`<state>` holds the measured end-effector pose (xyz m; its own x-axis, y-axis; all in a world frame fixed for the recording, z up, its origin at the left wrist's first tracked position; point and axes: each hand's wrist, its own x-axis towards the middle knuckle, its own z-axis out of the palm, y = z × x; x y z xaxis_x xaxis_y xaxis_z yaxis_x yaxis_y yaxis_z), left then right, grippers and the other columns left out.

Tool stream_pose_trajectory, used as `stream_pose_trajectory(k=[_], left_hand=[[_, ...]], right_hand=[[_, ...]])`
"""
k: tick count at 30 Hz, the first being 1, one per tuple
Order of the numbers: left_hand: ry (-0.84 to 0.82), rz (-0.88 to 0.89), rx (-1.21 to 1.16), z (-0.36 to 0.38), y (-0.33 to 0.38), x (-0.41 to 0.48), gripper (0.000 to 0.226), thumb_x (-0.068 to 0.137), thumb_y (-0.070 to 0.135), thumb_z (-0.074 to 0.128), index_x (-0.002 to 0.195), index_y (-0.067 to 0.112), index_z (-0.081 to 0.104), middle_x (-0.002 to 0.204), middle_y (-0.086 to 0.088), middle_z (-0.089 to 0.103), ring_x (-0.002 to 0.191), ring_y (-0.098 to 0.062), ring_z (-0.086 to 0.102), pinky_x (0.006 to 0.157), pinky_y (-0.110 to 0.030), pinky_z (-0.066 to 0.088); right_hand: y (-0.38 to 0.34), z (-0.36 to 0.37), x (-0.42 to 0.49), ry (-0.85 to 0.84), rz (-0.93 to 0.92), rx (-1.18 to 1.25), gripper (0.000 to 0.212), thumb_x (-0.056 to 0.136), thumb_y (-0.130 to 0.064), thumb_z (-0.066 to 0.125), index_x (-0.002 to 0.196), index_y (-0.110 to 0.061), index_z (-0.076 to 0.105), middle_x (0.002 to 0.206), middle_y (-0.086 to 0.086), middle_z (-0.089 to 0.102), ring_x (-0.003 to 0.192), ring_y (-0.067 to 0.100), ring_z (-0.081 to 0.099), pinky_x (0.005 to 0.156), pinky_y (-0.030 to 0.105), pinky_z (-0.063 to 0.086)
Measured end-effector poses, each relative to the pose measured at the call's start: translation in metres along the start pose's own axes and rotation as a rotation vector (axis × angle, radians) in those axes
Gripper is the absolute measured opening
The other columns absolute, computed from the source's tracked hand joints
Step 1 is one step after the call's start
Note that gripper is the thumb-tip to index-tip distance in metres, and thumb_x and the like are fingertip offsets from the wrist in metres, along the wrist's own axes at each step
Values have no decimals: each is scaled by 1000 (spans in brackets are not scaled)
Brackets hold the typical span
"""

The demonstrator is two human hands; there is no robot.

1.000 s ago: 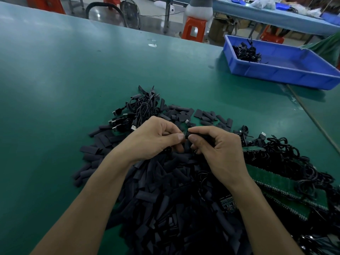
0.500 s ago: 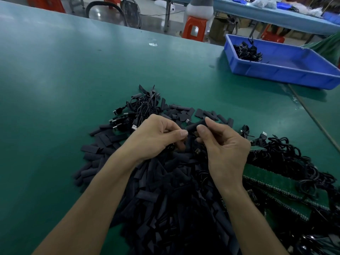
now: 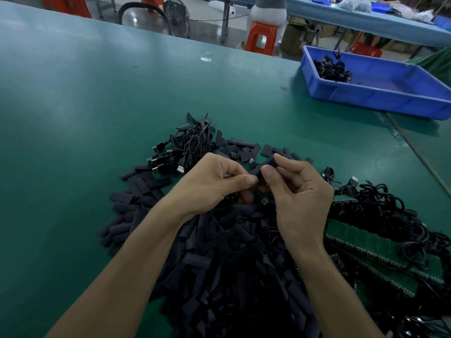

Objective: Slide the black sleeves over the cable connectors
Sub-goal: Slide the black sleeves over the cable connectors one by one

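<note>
While right hand [image 3: 302,198] pinches black sleeve [image 3: 266,165], now raised and tilted | left hand [image 3: 212,184] pinches its lower end

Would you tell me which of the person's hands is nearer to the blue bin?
Right. The blue bin sits far off, up and to the right of the right hand; the left hand is farther away, on the right hand's other side.
</note>
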<state>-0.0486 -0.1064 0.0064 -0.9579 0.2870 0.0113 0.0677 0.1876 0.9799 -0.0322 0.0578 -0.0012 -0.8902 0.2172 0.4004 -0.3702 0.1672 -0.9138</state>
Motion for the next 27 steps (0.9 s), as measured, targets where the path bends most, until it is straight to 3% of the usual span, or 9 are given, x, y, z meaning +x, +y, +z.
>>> stream_pose_trajectory(k=[2, 5, 9, 13, 15, 17, 20, 24, 27], left_hand=[[31, 8, 20, -1, 1, 0, 21, 95, 23, 67, 82, 9, 76, 71, -1, 76, 64, -8, 68, 64, -17, 52], [159, 13, -7, -3, 4, 0, 22, 96, 25, 66, 83, 10, 75, 73, -3, 76, 62, -14, 68, 63, -29, 58], [479, 27, 40, -14, 8, 5, 19, 94, 31, 68, 81, 19, 74, 70, 2, 75, 56, -5, 65, 56, -15, 51], [710, -2, 307, -41, 14, 33, 27, 91, 37, 68, 76, 16, 76, 62, 4, 69, 52, -3, 56, 58, -18, 47], [755, -62, 440, -56, 16, 52, 31, 91, 35, 66, 77, 9, 76, 63, -4, 69, 52, -8, 55, 52, -17, 44], [751, -136, 507, -69, 14, 69, 35, 91, 33, 64, 78, 1, 74, 69, -20, 70, 58, -25, 62, 60, -26, 50], [694, -275, 569, -79, 5, 90, 38, 92, 34, 62, 69, 4, 68, 59, -12, 60, 66, -31, 69, 69, -33, 55], [660, -441, 732, -79, -12, 107, 37, 88, 44, 64, 103, 10, 73, 108, -17, 65, 102, -39, 64, 83, -40, 48], [655, -457, 846, -74, -22, 108, 48, 88, 50, 68, 115, 11, 66, 119, -18, 64, 107, -41, 63, 82, -43, 48]], right_hand=[[-2, -5, 4, -53, 8, -38, 22, 87, -17, 76, 102, -34, 70, 85, -10, 76, 76, 12, 74, 73, 30, 61], [-8, -22, 16, -226, -2, -183, 26, 92, -18, 71, 114, -31, 70, 85, -11, 76, 76, 10, 74, 71, 27, 60], [-19, -65, 40, -567, 4, -643, 39, 81, -43, 76, 119, -39, 69, 96, -28, 69, 94, -14, 63, 82, 6, 46], [-23, -93, 54, -838, 163, -856, 48, 71, -46, 85, 115, -44, 66, 109, -33, 60, 101, -17, 55, 83, 6, 34], [-17, -94, 52, -772, 148, -896, 35, 79, -32, 84, 109, -41, 69, 109, -24, 64, 103, -3, 59, 89, 17, 42], [-9, -91, 48, -673, 106, -900, 23, 87, -23, 76, 101, -41, 72, 105, -20, 67, 105, 6, 62, 93, 32, 51], [-4, -90, 46, -606, 87, -821, 21, 86, -24, 78, 99, -39, 70, 99, -18, 68, 97, 5, 64, 92, 41, 54], [-5, -96, 53, -571, 65, -748, 21, 79, -25, 84, 77, -34, 65, 79, -15, 69, 82, 3, 65, 82, 36, 55], [-5, -95, 56, -581, 39, -737, 18, 76, -23, 86, 72, -32, 72, 70, -16, 70, 74, -3, 64, 69, 10, 48]])
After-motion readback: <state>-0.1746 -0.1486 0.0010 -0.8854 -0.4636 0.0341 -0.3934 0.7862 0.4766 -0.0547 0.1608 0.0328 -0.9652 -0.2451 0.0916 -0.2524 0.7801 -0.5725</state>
